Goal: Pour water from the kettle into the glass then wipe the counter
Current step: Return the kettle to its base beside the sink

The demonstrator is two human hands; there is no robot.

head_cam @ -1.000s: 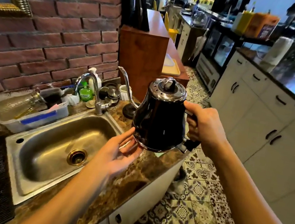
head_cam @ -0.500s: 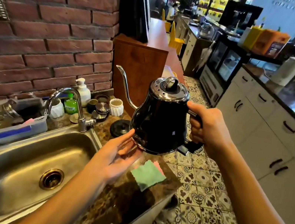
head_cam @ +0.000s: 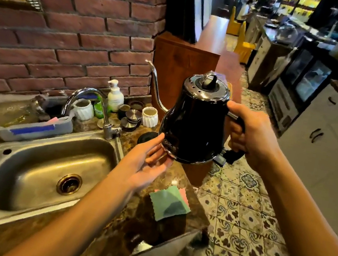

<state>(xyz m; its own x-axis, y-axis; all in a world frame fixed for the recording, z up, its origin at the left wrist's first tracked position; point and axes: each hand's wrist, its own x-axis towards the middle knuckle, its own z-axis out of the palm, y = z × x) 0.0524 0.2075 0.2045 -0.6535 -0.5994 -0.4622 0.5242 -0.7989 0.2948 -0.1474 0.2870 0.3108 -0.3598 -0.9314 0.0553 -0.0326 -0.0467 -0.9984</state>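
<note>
A black gooseneck kettle (head_cam: 192,127) with a chrome lid hangs upright in the air over the counter's right end. My right hand (head_cam: 250,132) grips its black handle. My left hand (head_cam: 146,164) is open, palm up, with its fingertips touching the kettle's lower left rim. Below them a green cloth (head_cam: 167,204) with a pink one under it lies flat on the brown marble counter (head_cam: 123,232). The kettle's round black base (head_cam: 147,137) sits on the counter behind my left hand. No drinking glass is clearly in view.
A steel sink (head_cam: 44,174) with a chrome tap (head_cam: 100,103) fills the left. Behind it stand a soap bottle (head_cam: 115,96), white ribbed cups (head_cam: 149,116), small lids and a plastic tub (head_cam: 29,127). A brick wall rises behind; a wooden cabinet (head_cam: 182,69) stands beyond the kettle. Tiled floor lies right.
The view has swung right and down, so the green cloth now shows in full. The kettle stays held upright in my right hand, and my left hand stays under its rim.
</note>
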